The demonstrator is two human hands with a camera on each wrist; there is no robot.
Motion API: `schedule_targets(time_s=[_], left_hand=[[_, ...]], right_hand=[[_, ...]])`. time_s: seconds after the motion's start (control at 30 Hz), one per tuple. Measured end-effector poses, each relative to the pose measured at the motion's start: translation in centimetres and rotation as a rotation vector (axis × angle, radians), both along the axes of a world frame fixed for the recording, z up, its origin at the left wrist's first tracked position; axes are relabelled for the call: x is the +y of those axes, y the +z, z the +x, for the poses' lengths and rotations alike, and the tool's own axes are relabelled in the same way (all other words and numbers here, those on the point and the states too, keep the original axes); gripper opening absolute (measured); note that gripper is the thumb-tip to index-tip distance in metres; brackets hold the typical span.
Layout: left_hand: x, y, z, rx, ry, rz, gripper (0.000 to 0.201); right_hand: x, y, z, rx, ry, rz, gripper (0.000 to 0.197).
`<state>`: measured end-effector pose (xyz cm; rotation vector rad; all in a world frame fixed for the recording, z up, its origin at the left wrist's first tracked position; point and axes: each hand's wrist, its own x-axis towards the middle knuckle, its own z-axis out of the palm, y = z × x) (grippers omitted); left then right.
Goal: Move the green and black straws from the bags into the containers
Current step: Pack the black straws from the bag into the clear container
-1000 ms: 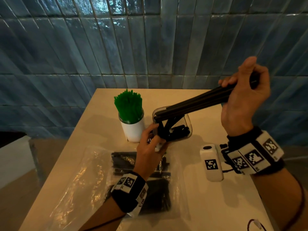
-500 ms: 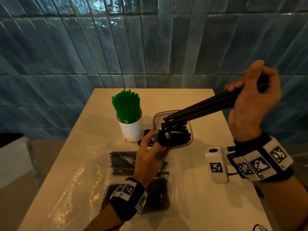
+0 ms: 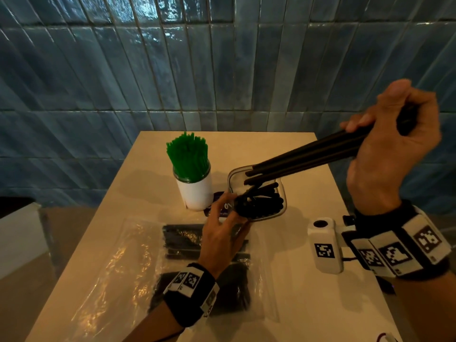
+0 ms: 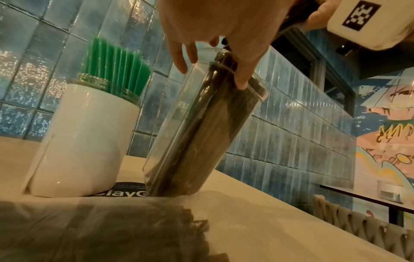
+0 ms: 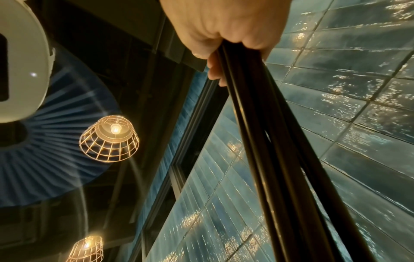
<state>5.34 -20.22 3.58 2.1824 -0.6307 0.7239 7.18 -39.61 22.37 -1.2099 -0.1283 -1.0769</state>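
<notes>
A clear container (image 3: pixel 280 211) holding several black straws leans on the table, and my left hand (image 3: pixel 228 208) grips it near the rim. The left wrist view shows the container (image 4: pixel 197 127) tilted, with my left hand (image 4: pixel 211 74) straddling its mouth. My right hand (image 3: pixel 385 137) grips a bundle of black straws (image 3: pixel 303 159) up at the right, their tips over the container's mouth. In the right wrist view, my right hand (image 5: pixel 224 31) is curled round the bundle of black straws (image 5: pixel 275 150). Green straws (image 3: pixel 188 159) stand in a white jar (image 3: pixel 197 196) to the left.
A clear bag with black straws (image 3: pixel 182 239) lies on the table (image 3: pixel 308 188) under my left forearm, beside an empty bag (image 3: pixel 108 267). A dark printed card (image 4: pixel 132 194) sits under the jar and container. The blue tiled wall (image 3: pixel 222 70) rises behind the table.
My right hand has drawn the black bundle a little to the right, so its tips went from the container's left rim to over its mouth. The left hand keeps its hold.
</notes>
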Motion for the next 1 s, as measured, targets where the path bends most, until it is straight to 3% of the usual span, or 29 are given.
schedule_targets(time_s=[0.1, 0.23, 0.47, 0.6, 0.77, 0.87, 1.0], left_hand=[[-0.2, -0.3, -0.2, 0.007, -0.048, -0.007, 0.038], [-0.2, -0.4, -0.2, 0.015, -0.024, -0.019, 0.027], [-0.3, -0.7, 0.3, -0.006, -0.008, 0.027, 0.037], [-0.5, -0.8, 0.8, -0.059, 0.000, -0.016, 0.031], [-0.4, -0.8, 1.1, -0.081, 0.001, -0.052, 0.030], [-0.7, -0.8, 0.9, -0.079, -0.006, -0.062, 0.028], [-0.6, -0.7, 1.0, -0.065, 0.011, -0.076, 0.030]], right_hand=[[0.5, 0.1, 0.3, -0.021, -0.004, -0.017, 0.012], [1.5, -1.3, 0.6, 0.036, 0.035, -0.039, 0.013], [3.2, -4.9, 1.1, 0.173, 0.105, -0.162, 0.013], [3.9, -8.3, 1.7, 0.478, 0.277, -0.518, 0.013], [4.1, -11.4, 3.1, 0.714, 0.309, -1.118, 0.027], [4.4, -12.2, 3.1, 0.717, 0.266, -1.516, 0.033], [4.4, -11.9, 2.5, 0.609, 0.122, -1.315, 0.047]])
